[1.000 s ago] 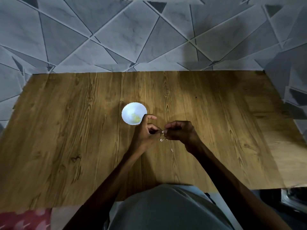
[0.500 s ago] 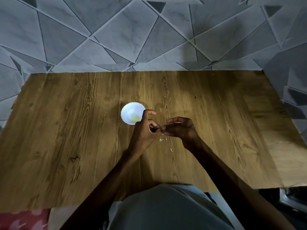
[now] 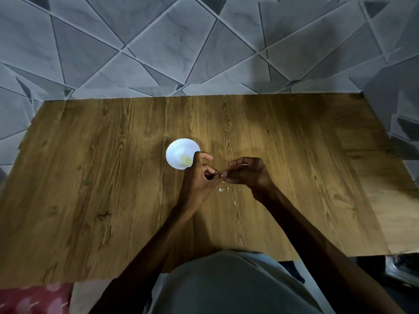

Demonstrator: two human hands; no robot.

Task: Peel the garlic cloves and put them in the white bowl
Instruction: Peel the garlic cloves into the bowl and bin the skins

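Peeling a clove (image 3: 223, 177) by the bowl (image 3: 175, 150).
Left hand (image 3: 196, 180) and right hand (image 3: 247, 175) pinch it together: light, probably slippery; best held by its ends.

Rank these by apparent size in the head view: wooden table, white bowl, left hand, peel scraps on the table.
1. wooden table, by far the largest.
2. left hand and white bowl: about alike; the hand is nearer the camera, so I do not rank them.
3. peel scraps, smallest.
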